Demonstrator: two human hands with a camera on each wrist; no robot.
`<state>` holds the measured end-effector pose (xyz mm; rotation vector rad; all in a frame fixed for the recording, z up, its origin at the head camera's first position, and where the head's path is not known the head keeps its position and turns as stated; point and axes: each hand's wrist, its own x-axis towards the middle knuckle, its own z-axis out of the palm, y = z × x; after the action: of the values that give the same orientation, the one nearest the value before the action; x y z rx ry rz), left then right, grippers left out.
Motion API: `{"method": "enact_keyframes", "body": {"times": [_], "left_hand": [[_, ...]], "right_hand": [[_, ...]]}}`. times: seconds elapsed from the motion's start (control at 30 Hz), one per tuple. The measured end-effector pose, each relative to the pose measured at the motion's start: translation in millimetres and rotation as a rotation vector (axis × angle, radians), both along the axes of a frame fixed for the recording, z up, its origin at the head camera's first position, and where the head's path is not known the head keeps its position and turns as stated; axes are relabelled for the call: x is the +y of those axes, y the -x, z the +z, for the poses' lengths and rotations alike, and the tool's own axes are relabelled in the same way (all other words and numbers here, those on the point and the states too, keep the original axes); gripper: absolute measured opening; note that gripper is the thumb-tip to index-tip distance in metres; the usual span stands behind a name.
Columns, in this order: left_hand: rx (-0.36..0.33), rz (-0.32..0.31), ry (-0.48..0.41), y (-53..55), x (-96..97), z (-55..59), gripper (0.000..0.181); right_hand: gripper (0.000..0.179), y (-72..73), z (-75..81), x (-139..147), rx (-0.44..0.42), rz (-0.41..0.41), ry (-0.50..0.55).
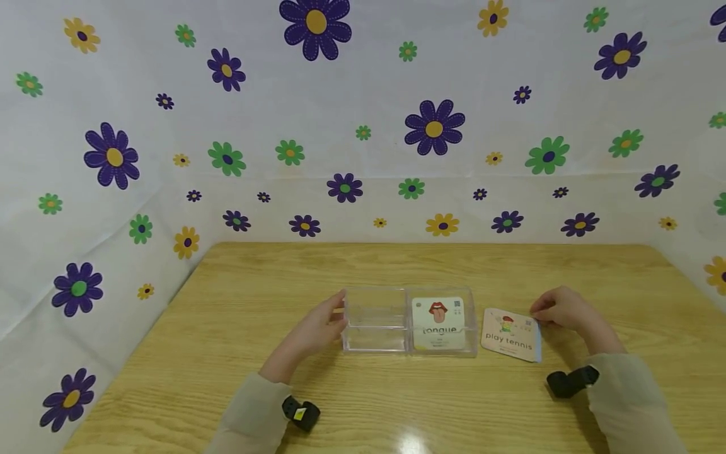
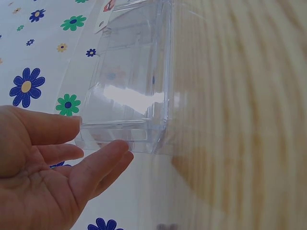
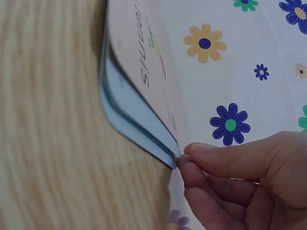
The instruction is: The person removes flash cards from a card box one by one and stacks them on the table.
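Observation:
A clear plastic box [image 1: 375, 340] with two side-by-side compartments lies on the table. Its right compartment holds a card reading "tongue" [image 1: 438, 321], with a mouth picture; no cards show in the left one. At the box's left end, my left hand [image 1: 317, 328] touches the end wall with loosely bent fingers, as the left wrist view also shows. To the right of the box lies a small stack of cards topped by a "play tennis" card [image 1: 505, 347]. My right hand [image 1: 567, 312] pinches the stack's far right corner between thumb and index finger. Blue card edges [image 3: 139, 129] fan out beneath the top card.
The wooden table [image 1: 363, 397] runs back to a white flowered cloth [image 1: 363, 101], which hangs behind and at both sides. Black wrist cameras [image 1: 573, 381] are strapped over both sleeves.

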<state>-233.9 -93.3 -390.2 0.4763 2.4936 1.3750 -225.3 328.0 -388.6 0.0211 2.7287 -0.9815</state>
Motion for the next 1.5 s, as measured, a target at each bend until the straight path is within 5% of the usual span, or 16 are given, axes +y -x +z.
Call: {"method": "enact_keyframes", "body": {"times": [0.7,1.5], "left_hand": [[-0.007,0.002,0.008,-1.8,2.3,1.1,0.055],[-0.017,0.007,-0.006,-2.0,2.0,2.2,0.055]], "right_hand": [[0.022,0.2,-1.4,-5.7,-0.005,0.001,-0.086],[0.005,0.9,-2.9,-5.6,-0.021,0.020,-0.072]]}}
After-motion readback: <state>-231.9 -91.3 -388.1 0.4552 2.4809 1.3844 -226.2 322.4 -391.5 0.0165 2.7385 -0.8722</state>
